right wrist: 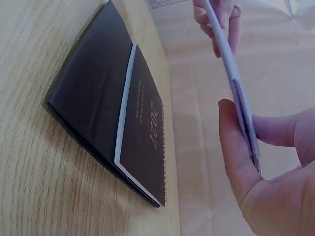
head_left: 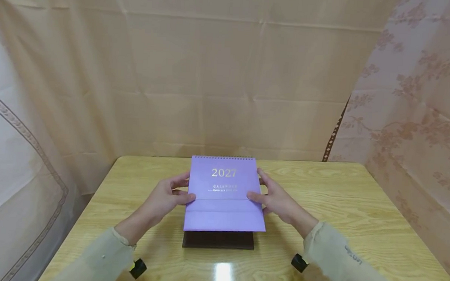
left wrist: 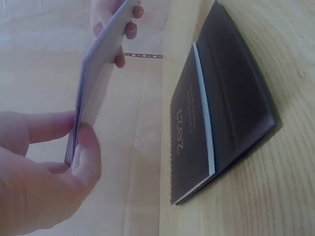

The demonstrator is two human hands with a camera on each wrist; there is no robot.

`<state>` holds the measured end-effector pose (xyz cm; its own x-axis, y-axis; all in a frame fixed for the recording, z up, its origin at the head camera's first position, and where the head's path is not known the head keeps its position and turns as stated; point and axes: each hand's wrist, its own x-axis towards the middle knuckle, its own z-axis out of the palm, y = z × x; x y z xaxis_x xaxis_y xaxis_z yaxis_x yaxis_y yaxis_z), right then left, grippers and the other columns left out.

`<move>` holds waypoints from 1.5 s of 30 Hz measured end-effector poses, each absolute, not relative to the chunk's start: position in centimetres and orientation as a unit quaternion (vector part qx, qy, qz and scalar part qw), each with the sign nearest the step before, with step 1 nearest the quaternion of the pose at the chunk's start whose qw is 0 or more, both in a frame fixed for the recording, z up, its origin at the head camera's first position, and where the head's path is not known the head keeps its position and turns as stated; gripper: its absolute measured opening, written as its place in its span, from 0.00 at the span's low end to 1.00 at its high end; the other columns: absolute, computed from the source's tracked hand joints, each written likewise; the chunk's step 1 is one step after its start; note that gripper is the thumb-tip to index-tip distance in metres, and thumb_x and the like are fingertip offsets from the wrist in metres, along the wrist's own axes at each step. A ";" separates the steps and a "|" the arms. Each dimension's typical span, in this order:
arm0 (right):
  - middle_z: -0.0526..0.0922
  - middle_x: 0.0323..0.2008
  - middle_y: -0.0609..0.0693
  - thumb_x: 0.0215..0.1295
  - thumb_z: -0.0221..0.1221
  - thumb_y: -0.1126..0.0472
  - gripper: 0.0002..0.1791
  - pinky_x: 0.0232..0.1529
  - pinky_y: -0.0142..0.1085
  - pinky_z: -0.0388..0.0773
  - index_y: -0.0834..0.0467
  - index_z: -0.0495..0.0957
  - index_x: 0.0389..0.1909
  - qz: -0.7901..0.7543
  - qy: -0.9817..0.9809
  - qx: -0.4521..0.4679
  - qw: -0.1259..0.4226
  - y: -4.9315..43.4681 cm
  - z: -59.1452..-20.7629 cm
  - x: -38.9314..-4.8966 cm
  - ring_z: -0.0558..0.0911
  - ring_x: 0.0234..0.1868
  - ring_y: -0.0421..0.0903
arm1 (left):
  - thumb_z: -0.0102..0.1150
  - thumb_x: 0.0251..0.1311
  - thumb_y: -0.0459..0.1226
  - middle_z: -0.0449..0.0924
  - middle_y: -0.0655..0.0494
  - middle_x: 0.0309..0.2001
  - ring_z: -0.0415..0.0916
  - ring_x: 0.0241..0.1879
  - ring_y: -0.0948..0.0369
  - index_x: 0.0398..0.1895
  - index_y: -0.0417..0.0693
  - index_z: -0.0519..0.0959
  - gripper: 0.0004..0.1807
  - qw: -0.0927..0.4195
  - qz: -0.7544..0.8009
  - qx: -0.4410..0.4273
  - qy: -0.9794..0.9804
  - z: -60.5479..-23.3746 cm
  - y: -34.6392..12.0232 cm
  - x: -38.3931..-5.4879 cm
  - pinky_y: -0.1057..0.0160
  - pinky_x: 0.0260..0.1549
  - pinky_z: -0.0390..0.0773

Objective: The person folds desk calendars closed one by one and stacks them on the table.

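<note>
Both hands hold a purple spiral-bound 2027 desk calendar [head_left: 226, 181] in the air by its two side edges. My left hand [head_left: 169, 193] pinches the left edge, thumb on the front cover and fingers behind. On the opposite edge, my right hand [head_left: 277, 199] grips with its thumb in front and fingers at the back. Below lies a dark brown 2027 calendar [left wrist: 189, 128], flat on the table with its spiral edge toward the back. In the head view the purple one hides most of it, leaving the near strip of its base [head_left: 219, 240] showing.
The wooden table [head_left: 340, 216] carries the dark calendar near its middle. A beige cloth [head_left: 229, 72] hangs behind the table's back edge, and a flower-patterned curtain [head_left: 419, 126] hangs on the right. Another pale curtain [head_left: 17, 179] borders the left side.
</note>
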<state>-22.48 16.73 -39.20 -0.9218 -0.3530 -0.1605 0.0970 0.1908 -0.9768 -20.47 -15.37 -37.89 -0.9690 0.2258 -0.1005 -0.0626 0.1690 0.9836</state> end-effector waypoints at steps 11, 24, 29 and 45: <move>0.60 0.62 0.65 0.70 0.63 0.67 0.52 0.29 0.51 0.85 0.51 0.39 0.83 -0.608 0.769 -0.084 0.179 16.9 -39.2 -22.3 0.84 0.35 0.56 | 0.64 0.63 0.25 0.68 0.37 0.65 0.82 0.41 0.53 0.79 0.44 0.58 0.42 0.145 0.638 0.060 0.753 -38.1 -15.5 -20.2 0.52 0.37 0.86; 0.65 0.57 0.64 0.69 0.66 0.60 0.52 0.22 0.42 0.81 0.52 0.40 0.83 -0.591 0.775 -0.113 0.191 17.5 -38.6 -22.1 0.83 0.31 0.52 | 0.65 0.64 0.29 0.65 0.37 0.65 0.78 0.36 0.54 0.80 0.46 0.55 0.44 0.178 0.629 0.071 0.753 -37.8 -16.5 -20.6 0.54 0.31 0.86; 0.63 0.59 0.66 0.70 0.64 0.60 0.51 0.28 0.45 0.83 0.51 0.39 0.83 -0.590 0.768 -0.125 0.215 17.9 -38.6 -22.2 0.81 0.33 0.54 | 0.64 0.64 0.28 0.64 0.36 0.63 0.78 0.38 0.53 0.81 0.47 0.53 0.44 0.191 0.629 0.080 0.749 -37.8 -16.7 -20.8 0.53 0.30 0.86; 0.64 0.60 0.65 0.65 0.70 0.59 0.58 0.36 0.47 0.83 0.52 0.38 0.83 -0.569 0.767 -0.153 0.255 18.5 -40.0 -22.4 0.83 0.36 0.53 | 0.62 0.65 0.28 0.65 0.36 0.63 0.77 0.41 0.51 0.81 0.44 0.52 0.44 0.209 0.618 0.080 0.753 -39.0 -17.1 -21.0 0.52 0.31 0.85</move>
<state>-22.45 18.45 -40.02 -0.8236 -0.5241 -0.2168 0.0548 0.3069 -0.9502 -20.99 -17.14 -39.00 -0.8993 0.3801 -0.2162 -0.1381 0.2222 0.9652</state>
